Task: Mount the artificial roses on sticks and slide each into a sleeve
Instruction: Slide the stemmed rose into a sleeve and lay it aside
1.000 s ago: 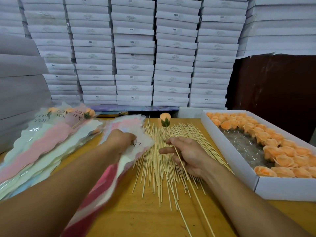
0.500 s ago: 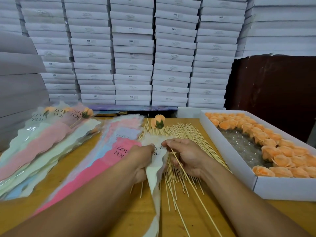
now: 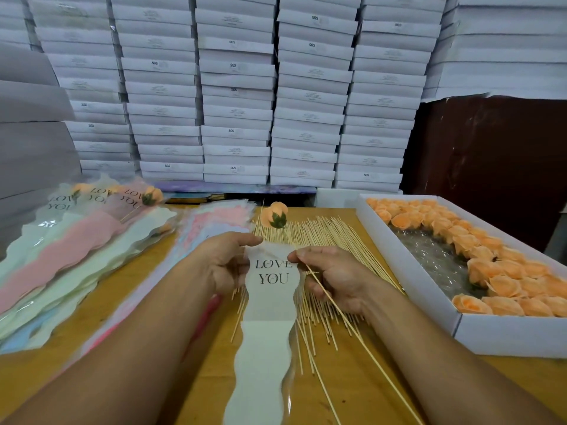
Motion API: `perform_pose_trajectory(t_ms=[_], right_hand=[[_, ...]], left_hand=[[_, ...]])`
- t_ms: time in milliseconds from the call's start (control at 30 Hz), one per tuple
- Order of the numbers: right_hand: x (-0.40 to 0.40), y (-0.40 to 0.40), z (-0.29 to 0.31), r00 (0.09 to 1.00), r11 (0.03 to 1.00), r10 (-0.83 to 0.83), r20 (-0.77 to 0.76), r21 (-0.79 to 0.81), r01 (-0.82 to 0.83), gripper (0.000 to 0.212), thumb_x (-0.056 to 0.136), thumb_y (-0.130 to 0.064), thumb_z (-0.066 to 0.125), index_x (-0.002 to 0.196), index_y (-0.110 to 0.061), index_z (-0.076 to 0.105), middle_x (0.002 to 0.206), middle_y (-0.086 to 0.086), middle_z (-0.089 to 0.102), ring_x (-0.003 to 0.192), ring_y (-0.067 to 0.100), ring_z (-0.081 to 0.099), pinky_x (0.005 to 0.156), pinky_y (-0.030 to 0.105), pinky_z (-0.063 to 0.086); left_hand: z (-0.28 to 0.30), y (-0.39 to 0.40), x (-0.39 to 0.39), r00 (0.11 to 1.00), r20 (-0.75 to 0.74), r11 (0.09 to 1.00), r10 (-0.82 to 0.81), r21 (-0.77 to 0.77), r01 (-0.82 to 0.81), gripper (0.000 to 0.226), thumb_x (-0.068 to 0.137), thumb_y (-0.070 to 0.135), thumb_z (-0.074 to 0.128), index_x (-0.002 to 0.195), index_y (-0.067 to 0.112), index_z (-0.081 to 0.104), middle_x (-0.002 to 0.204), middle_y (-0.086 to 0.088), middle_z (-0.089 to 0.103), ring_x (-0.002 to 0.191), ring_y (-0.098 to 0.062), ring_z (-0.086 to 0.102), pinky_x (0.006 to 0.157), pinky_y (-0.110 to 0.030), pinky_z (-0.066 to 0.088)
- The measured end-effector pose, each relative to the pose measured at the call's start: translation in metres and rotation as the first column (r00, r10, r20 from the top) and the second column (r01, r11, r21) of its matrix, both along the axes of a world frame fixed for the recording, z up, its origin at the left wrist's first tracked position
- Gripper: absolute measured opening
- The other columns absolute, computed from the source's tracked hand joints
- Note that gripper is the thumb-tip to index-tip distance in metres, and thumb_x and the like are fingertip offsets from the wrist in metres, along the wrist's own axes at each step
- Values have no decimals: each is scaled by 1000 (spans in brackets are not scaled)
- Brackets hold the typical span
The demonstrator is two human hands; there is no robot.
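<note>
A pale sleeve point(image 3: 270, 305) printed "LOVE YOU" hangs between my hands, its tail running toward me. My left hand point(image 3: 227, 262) pinches its upper left edge. My right hand point(image 3: 331, 276) pinches the upper right edge and also grips a wooden stick point(image 3: 362, 335). An orange rose point(image 3: 276, 215) is mounted on that stick's far end, above the sleeve's mouth. Loose sticks point(image 3: 331, 240) lie spread under my hands. A white box point(image 3: 411, 271) at the right holds several orange roses point(image 3: 503, 271).
A stack of empty sleeves point(image 3: 211, 222) lies left of the sticks. Finished sleeved roses point(image 3: 92, 228) are piled at the far left. Stacked white boxes point(image 3: 236, 96) form a wall behind the wooden table point(image 3: 362, 391).
My left hand pulled one sleeve off the stack and brought it to the middle. My right hand joined it at the sleeve's top, still holding the stick with the rose.
</note>
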State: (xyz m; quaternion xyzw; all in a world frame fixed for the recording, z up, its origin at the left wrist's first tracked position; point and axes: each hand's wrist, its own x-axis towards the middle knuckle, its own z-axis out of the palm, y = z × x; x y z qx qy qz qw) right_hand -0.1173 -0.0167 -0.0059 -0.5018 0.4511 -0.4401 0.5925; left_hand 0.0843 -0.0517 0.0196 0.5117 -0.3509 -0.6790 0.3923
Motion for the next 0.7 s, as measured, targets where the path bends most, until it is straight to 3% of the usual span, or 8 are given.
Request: perform_pose_trajectory(t_ms=[67,200,267,367,433,567,700], right_hand=[[0,0,-1,1000,1000,17,-3,-4,-17,22,104,-16,53,97,-5,71,98,17,59,39,12,44,34,20,30],[-1,-1,-2,998,999,47,-42,-21,-48,23,104,-17,53,94,-8,72,99,18,60,38,11,44,33,20,31],[-1,-1,-2,997,998,56,-59,-26,-57,23,104,-17,54,94,-8,72,95,15,62,39,11,45,34,20,34],[-2,-1,-3,994,997,72,-85,-34,-75,22,103,-18,54,96,-8,72,85,9,62,39,11,45,34,20,35],[-2,-1,-3,991,995,83,-103,-38,-87,22,103,-19,55,96,-8,72,81,6,62,40,11,46,34,20,35],[-1,0,-3,990,994,86,-116,-50,-92,23,103,-19,56,92,-11,74,84,8,63,39,12,46,34,21,35],[-2,1,-3,988,994,88,-128,-48,-95,22,102,-20,57,92,-12,75,96,17,69,42,12,48,35,21,35]], left_hand=[[-6,-4,1,1000,15,1000,-14,2,14,13,92,13,65,91,2,57,53,-9,55,52,-23,58,62,-34,55],[-15,-4,0,999,-21,1000,-27,-5,27,25,91,10,67,109,-4,57,78,-21,69,64,-33,70,54,-43,61],[-18,-4,-2,999,-32,1000,-12,-29,11,33,87,7,71,115,-5,59,102,-25,72,83,-37,72,65,-50,62],[-22,-3,-3,1000,-25,997,6,-81,-8,41,83,3,74,121,-5,62,115,-26,70,102,-40,70,79,-51,61],[-25,-4,-3,1000,-15,994,17,-110,-19,43,81,1,75,121,-6,63,113,-27,70,101,-40,71,81,-51,61],[-31,-4,0,998,-32,981,51,-184,-56,40,76,-6,77,111,-3,58,96,-27,73,82,-41,74,56,-44,62],[-31,1,1,998,-34,971,50,-234,-56,46,68,-8,80,107,-2,56,94,-27,73,85,-44,73,63,-50,63]])
